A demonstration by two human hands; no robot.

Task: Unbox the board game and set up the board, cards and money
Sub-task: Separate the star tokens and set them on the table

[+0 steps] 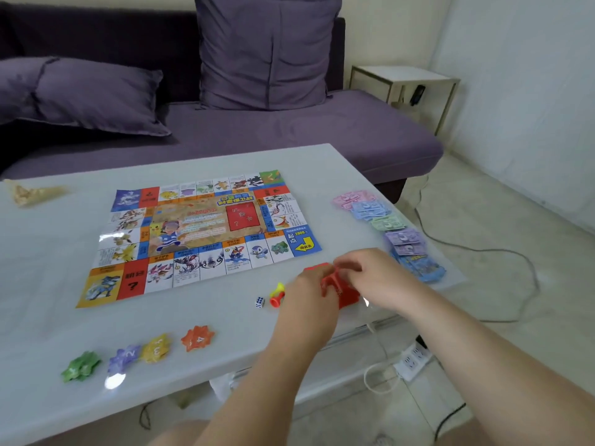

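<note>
Two hands meet over a red pack [343, 292] close to the right edge of the table [48, 284], just past the board's blue start corner. The left hand [309, 284] holds the pack from its left side and the right hand [370, 275] pinches it at the top, so the fingers of both are bent round it. I think it is a stack of cards: light, thin and bendy, maybe with a slippery clear wrap. It is best held by its long sides and opened gently, or the cards could spill or crease. The board [199, 239] is a thin paper sheet lying flat in the middle of the table. The paper money [383, 220] sits in small piles in a row along the right edge and would slide away easily. A die [260, 301] and two little pawns [277, 294] lie just left of the hands. The hands are blurry and cover most of the red pack, so I cannot tell if it is wrapped or loose, and the fingertips do not show. The blue pile [421, 268] at the near end of the money row is too fuzzy to read.
</note>
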